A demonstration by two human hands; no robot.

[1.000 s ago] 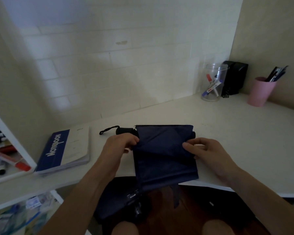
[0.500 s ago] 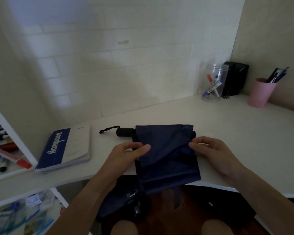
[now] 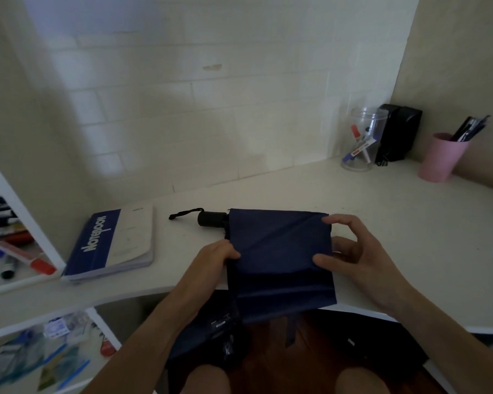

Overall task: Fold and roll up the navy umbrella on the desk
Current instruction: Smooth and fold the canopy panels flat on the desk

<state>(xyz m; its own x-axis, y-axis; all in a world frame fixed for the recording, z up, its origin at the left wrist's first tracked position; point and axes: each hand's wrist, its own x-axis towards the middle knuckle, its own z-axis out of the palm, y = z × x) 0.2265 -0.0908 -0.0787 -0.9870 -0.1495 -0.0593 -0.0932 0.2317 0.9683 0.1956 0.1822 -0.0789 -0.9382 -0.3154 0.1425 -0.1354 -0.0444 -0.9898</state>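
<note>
The navy umbrella [image 3: 279,251] lies at the desk [image 3: 410,223] edge, handle at 9 o'clock, canopy partly folded flat and overhanging. Its left edge is pinched by the left hand [image 3: 217,255]; the right hand [image 3: 350,251], fingers narrowly curled, grips the right edge. Rolling is judged outstanding.

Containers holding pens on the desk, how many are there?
2. A clear jar stands at the back by the wall, left of a black box; a pink cup stands further right.

Desk [image 3: 410,223] bears umbrella [image 3: 279,251] (notebook [image 3: 111,243] beside)
</note>
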